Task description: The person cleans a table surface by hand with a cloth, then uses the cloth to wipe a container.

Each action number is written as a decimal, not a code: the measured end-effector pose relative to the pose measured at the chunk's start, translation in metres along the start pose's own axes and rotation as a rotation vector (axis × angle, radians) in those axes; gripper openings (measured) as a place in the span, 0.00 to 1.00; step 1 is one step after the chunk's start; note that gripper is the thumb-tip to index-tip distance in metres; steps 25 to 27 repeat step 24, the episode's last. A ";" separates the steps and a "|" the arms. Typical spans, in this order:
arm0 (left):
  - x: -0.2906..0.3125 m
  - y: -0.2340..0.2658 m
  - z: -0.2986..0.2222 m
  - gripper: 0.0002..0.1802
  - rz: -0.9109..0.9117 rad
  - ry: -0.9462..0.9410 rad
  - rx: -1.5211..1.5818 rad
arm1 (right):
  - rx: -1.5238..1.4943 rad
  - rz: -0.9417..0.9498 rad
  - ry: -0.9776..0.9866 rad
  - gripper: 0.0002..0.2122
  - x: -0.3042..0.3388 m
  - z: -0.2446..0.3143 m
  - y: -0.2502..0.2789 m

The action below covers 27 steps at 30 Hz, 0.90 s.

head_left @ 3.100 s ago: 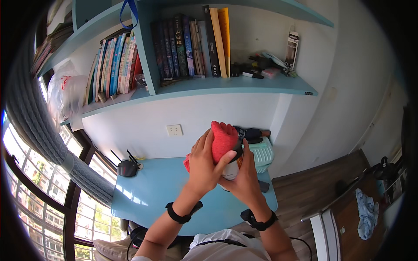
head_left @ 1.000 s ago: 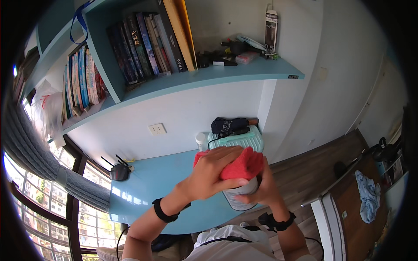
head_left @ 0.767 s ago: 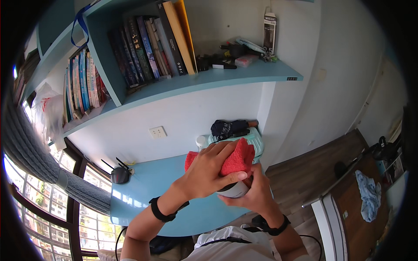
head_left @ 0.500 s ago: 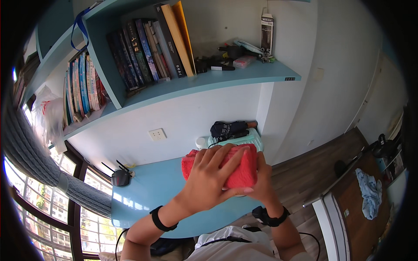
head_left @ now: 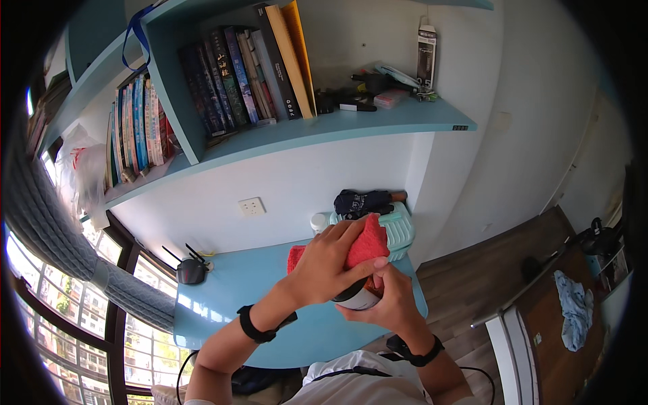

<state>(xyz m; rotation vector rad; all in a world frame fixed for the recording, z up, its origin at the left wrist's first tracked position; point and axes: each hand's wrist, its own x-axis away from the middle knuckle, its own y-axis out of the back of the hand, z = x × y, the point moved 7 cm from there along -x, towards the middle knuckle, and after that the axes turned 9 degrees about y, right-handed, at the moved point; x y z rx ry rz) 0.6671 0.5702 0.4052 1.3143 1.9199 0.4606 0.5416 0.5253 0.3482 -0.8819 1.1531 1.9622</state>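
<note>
A person's left hand [head_left: 322, 264] presses a red cloth [head_left: 364, 246] over the top of a dark bottle with a white base [head_left: 356, 295], the fingers curled closed around the cloth, above the right part of a light blue desk [head_left: 229, 297]. The right hand [head_left: 385, 302] cups the bottle from below and to the right, its fingers wrapped shut around the body, thumb up against the cloth. Both wrists carry black bands. Beyond the hands, at the far right corner of the desk, sit a pale green case [head_left: 398, 226] topped with a dark bundle [head_left: 361, 201] and a small white jar [head_left: 318, 222]. A black router [head_left: 191, 268] stands at the desk's far left, below a wall socket [head_left: 252, 206]. Rows of books [head_left: 236, 67] fill the blue shelves [head_left: 351, 125] overhead.
</note>
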 end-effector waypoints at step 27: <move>0.199 -0.188 0.357 0.31 -0.397 1.236 0.316 | -0.899 -0.471 -1.674 0.36 0.512 -0.290 -0.052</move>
